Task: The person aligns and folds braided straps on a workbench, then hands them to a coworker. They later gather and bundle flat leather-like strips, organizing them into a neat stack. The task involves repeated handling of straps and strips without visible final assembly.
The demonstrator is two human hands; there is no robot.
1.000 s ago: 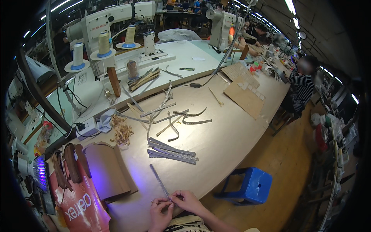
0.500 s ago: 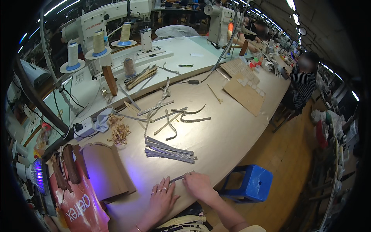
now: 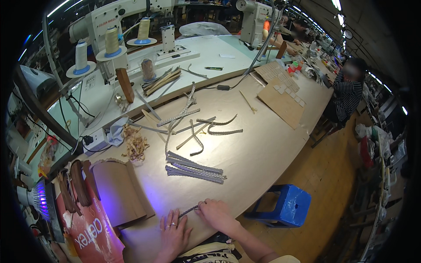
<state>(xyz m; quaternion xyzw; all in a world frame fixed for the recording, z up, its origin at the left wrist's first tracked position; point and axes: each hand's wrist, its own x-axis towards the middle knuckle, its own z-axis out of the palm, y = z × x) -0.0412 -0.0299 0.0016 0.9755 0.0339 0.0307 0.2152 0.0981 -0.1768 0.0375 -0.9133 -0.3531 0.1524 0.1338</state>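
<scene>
A short, dark braided strip (image 3: 189, 211) lies on the table near its front edge, between my hands. The fingers of my right hand (image 3: 215, 214) are closed on its right end. My left hand (image 3: 173, 233), with rings on it, lies flat with fingers stretched out beside the strip's left end; whether it touches the strip is hard to see. Farther back lies a bundle of grey braided strips (image 3: 195, 168), side by side. Beyond it several loose braided strips (image 3: 202, 136) are scattered, some curved and some crossing.
At left are brown leather pieces (image 3: 116, 193), a red bag (image 3: 94, 234), a lit lamp (image 3: 40, 197) and a heap of shavings (image 3: 135, 143). Thread cones (image 3: 112, 41) and sewing machines stand behind. Cardboard (image 3: 280, 103) lies at far right; a blue stool (image 3: 287, 206) stands beside the table.
Both my hands and the braided strip have shifted slightly left in the picture. The strip now slants more steeply, and my right hand still grips its end.
</scene>
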